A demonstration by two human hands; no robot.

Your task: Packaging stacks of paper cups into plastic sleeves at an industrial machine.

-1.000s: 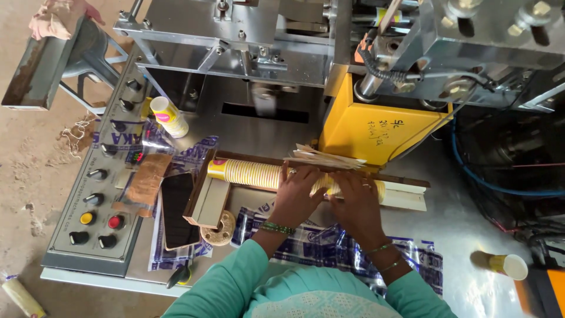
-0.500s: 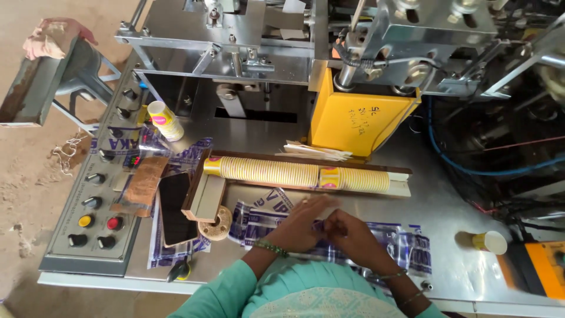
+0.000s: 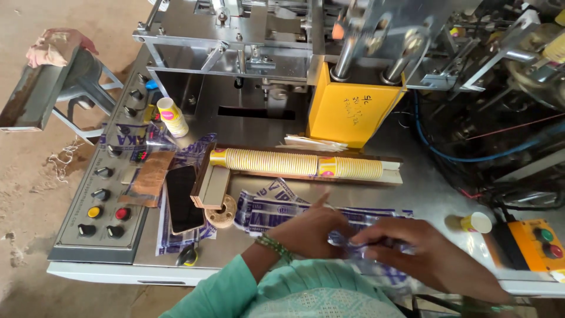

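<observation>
On the far left sat the control panel [image 3: 97, 203] with a phone [image 3: 182, 199] parked beside it, out of the way. The left hand [image 3: 309, 231] pressed on the clear printed plastic sleeves [image 3: 276, 206] spread over the table, index finger sticking out, probably to pin them flat. The right hand [image 3: 424, 250] pinched the sleeve's edge. Behind, a stack of paper cups [image 3: 297, 163] lay in a wooden tray, handy for bagging I guess.
</observation>
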